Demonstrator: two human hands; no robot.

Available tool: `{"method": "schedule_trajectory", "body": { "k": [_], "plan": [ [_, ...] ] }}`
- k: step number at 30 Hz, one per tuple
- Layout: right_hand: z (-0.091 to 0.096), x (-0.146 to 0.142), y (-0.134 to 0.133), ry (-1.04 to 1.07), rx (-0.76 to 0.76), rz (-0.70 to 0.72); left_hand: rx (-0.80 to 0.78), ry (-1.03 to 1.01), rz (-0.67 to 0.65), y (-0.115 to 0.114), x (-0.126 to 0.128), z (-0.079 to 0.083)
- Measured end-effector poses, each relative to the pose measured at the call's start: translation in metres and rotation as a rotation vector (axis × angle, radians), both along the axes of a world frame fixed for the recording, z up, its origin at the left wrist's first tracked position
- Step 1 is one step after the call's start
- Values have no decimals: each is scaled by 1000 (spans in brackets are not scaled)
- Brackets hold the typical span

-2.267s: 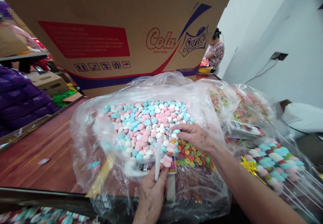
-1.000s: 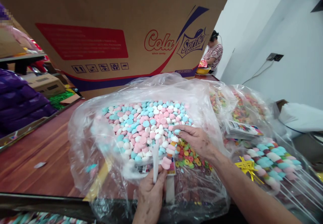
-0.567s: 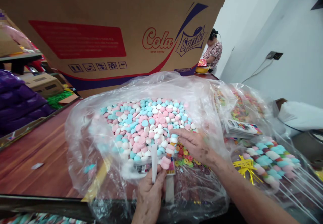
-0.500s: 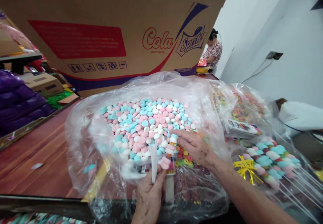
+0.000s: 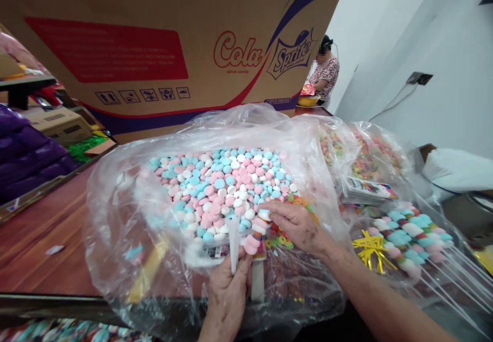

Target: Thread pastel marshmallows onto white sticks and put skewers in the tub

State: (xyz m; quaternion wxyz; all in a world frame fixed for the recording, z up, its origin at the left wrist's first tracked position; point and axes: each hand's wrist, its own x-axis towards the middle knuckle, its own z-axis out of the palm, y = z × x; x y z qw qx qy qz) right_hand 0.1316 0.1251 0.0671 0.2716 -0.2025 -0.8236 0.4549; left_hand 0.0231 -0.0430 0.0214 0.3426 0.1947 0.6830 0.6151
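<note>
Holding a candy skewer [image 5: 251,244] over a clear plastic bag [image 5: 231,136] on the counter [image 5: 61,229].
Clasping its lower end and white sticks [image 5: 233,244] in the left hand [image 5: 226,288]; pinching its top blue candy [image 5: 264,213] in the right hand [image 5: 296,225], near loose pastel candies [image 5: 210,190].

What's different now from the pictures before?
The right hand brought a blue candy down onto the top of the candy stick. I can't tell if it has let go. The left hand still holds that stick and the long white piece. The big box stayed put.
</note>
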Motion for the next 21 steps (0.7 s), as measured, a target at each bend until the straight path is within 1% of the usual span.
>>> {"method": "schedule_trajectory", "body": {
  "k": [3,7,11,13,15,18,20,21],
  "plan": [
    [-8,0,-6,35,14,-22,15,-11,20,1,2,2],
    [-14,1,-14,61,-75,-58,29,-35,26,2,2,2],
    [-12,0,-21,64,-202,-122,-5,16,3,1,-2,1],
    [-9,-2,-24,88,-206,-134,-27,36,-28,1,-3,-1],
    [-7,-4,-25,117,-178,-129,-37,51,-44,0,-4,-4],
    [-6,-6,-24,144,-143,-121,-14,54,-33,1,-5,-7],
    [-5,-6,-24,137,-164,-109,-8,47,-25,2,-5,-7],
    [-5,-6,-26,134,-203,-101,-13,43,-22,3,-5,-5]
  ]
}}
